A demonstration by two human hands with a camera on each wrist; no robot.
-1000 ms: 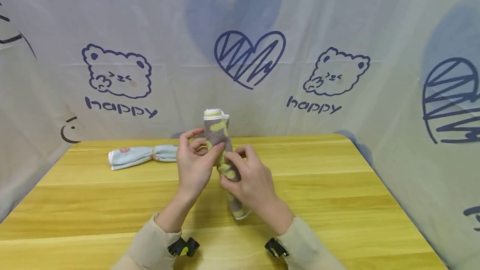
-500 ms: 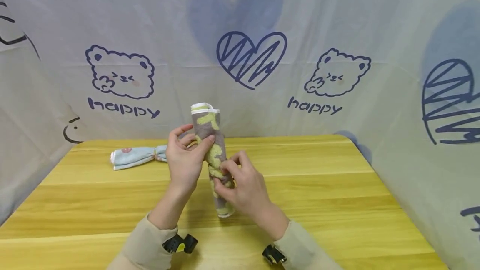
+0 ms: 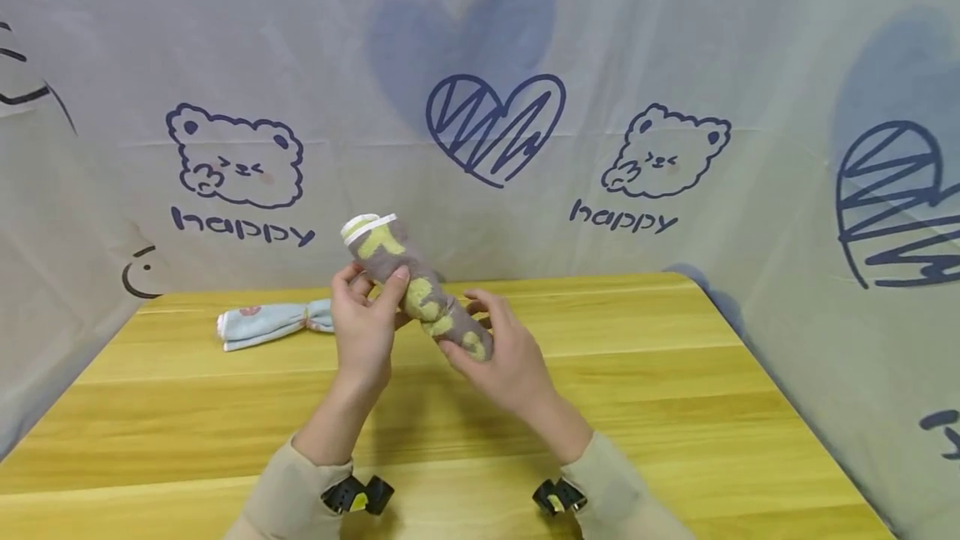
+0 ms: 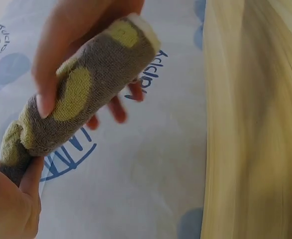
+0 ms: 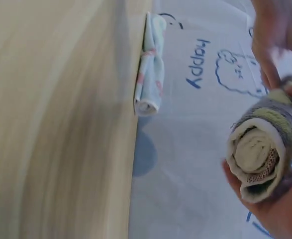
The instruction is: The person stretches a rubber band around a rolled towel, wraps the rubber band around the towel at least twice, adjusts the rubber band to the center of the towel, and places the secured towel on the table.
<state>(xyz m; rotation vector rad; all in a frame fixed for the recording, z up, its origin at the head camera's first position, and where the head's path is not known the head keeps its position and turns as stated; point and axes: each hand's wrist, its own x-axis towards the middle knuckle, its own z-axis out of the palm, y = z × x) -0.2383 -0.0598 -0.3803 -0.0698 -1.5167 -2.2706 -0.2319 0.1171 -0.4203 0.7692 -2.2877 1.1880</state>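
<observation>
A rolled grey towel with yellow-green patches [image 3: 415,287] is held in the air above the yellow wooden table [image 3: 675,390], tilted with its white-edged end up and to the left. My left hand [image 3: 365,325] grips its upper part, thumb across the roll [image 4: 78,94]. My right hand [image 3: 501,357] holds the lower end from below. The right wrist view shows the spiral end of the roll [image 5: 259,157] resting in my palm.
A rolled light blue towel [image 3: 275,322] lies at the table's back left, near the curtain; the right wrist view shows this towel [image 5: 149,74] too. A pale printed cloth backdrop [image 3: 675,107] with bears and hearts encloses the table on three sides.
The grey roll has tipped from nearly upright to a slant, top end leftward, and has risen off the table. Both hands kept hold, the right one shifting under the lower end.
</observation>
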